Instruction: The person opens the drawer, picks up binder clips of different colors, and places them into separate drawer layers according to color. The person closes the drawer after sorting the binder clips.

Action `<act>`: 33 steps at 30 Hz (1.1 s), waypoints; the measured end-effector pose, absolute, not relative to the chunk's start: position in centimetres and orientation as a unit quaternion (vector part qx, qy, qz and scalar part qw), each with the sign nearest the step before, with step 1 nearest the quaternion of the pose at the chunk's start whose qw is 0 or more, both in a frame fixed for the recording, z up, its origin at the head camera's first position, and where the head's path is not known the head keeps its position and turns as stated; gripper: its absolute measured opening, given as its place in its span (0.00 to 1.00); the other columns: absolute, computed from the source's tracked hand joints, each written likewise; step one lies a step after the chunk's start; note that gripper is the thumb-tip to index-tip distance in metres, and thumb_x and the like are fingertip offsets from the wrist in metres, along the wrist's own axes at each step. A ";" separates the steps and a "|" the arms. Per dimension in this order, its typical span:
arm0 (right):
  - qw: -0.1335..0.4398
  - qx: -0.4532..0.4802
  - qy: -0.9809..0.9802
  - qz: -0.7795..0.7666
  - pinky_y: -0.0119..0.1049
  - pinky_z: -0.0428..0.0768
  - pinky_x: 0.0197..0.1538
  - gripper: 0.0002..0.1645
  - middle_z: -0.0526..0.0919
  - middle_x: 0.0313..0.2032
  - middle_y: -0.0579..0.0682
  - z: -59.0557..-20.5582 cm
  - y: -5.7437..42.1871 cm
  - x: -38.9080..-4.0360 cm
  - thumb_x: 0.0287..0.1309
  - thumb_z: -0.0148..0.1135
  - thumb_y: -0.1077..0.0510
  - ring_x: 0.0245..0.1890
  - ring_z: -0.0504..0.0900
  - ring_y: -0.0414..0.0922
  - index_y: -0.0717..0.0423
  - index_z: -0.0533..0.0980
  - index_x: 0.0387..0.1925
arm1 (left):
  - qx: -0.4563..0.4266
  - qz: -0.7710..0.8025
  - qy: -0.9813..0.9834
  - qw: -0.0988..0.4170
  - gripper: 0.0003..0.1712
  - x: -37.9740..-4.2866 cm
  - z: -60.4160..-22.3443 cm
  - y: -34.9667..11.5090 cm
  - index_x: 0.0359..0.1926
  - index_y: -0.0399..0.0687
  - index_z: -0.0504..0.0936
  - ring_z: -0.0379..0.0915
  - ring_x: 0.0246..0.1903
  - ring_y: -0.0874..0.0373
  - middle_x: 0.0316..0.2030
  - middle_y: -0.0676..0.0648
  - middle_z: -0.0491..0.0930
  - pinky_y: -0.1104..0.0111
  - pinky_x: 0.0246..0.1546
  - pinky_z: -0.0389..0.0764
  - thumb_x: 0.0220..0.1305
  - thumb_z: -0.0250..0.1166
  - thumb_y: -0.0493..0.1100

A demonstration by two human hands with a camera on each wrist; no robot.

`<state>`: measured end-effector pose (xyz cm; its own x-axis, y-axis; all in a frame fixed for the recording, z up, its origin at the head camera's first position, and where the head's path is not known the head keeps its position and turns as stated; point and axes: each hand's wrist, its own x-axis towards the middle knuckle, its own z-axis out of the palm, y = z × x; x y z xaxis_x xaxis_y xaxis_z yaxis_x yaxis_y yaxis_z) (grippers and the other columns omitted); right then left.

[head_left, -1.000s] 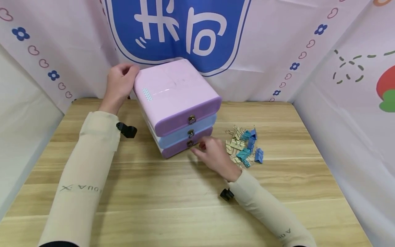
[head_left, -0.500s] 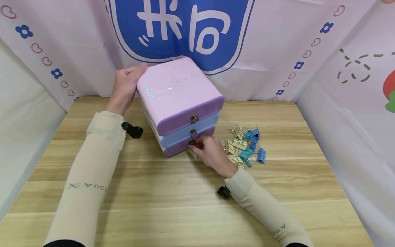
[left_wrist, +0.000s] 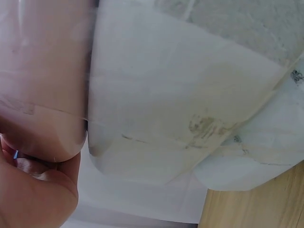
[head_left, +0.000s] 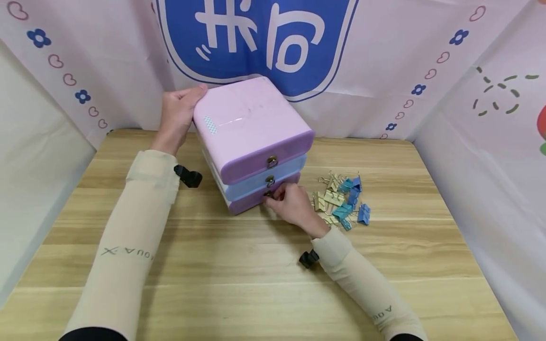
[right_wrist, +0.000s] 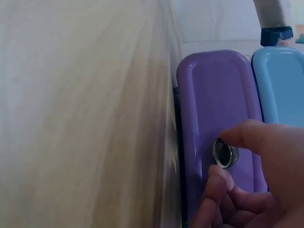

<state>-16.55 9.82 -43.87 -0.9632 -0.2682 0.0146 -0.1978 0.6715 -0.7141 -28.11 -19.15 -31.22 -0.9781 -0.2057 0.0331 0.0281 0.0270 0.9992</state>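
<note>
Pale wood on the table (head_left: 239,284), grain running side to side, and white cloth (head_left: 375,61) rises behind the far edge, dotted with blue flowers (head_left: 458,37), a big blue badge (head_left: 256,61) right behind the action. Left of centre near that far edge stands the drawer box (head_left: 253,125), turned at an angle, pink on top, fronts stacked purple, light blue, purple! The left hand (head_left: 179,111) grips its back left corner, thumb up top, fingers curled round the edge. Down low, the right hand (head_left: 297,206) pinches the ring handle (right_wrist: 225,153) of the bottom drawer (head_left: 245,204), thumb and fingertip parted only as wide as the ring. Just right of the box, toward the table's right edge, lie binder clips (head_left: 341,199) in gold, teal and blue, while beige sleeves (head_left: 132,227) reach in over the near edge
</note>
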 end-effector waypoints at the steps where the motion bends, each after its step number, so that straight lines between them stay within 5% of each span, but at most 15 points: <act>1: 0.057 -0.121 0.910 -0.392 0.31 0.71 0.22 0.15 0.84 0.23 0.48 -43.9 9.8 -16.6 0.63 0.74 0.50 0.19 0.75 0.38 0.53 0.79 0.26 | 0.063 -0.697 -0.710 0.083 0.18 -28.1 -31.2 -19.2 0.40 0.50 0.94 0.80 0.27 0.63 0.28 0.56 0.89 0.73 0.26 0.77 0.68 0.72 0.58; 8: 0.115 -0.098 0.884 -0.442 0.32 0.70 0.21 0.16 0.84 0.22 0.48 -44.1 9.8 -16.5 0.69 0.68 0.51 0.19 0.74 0.39 0.53 0.79 0.25 | 0.065 -0.701 -0.707 0.076 0.19 -28.1 -31.3 -19.1 0.40 0.50 0.94 0.81 0.32 0.62 0.29 0.56 0.90 0.72 0.33 0.78 0.66 0.74 0.60; 15: 0.097 -0.126 0.884 -0.440 0.36 0.75 0.29 0.17 0.83 0.24 0.47 -44.2 9.8 -16.1 0.74 0.63 0.50 0.22 0.75 0.41 0.53 0.80 0.27 | 0.052 -0.714 -0.694 0.072 0.18 -28.0 -31.2 -19.3 0.38 0.49 0.94 0.81 0.27 0.62 0.28 0.55 0.90 0.73 0.25 0.77 0.62 0.77 0.59; 22: 0.093 -0.134 0.886 -0.435 0.33 0.69 0.21 0.20 0.82 0.23 0.46 -44.2 10.0 -15.9 0.78 0.59 0.50 0.17 0.70 0.38 0.54 0.83 0.30 | 0.050 -0.718 -0.691 0.061 0.17 -28.0 -30.9 -19.2 0.38 0.48 0.94 0.82 0.26 0.62 0.28 0.54 0.91 0.73 0.25 0.78 0.62 0.78 0.57; 33: 0.077 -0.153 0.902 -0.396 0.32 0.71 0.26 0.19 0.77 0.21 0.44 -44.2 10.6 -15.2 0.77 0.60 0.50 0.19 0.71 0.38 0.53 0.82 0.29 | 0.055 -0.728 -0.681 0.058 0.18 -28.1 -30.8 -19.2 0.41 0.47 0.94 0.82 0.26 0.62 0.29 0.54 0.91 0.74 0.24 0.78 0.61 0.79 0.56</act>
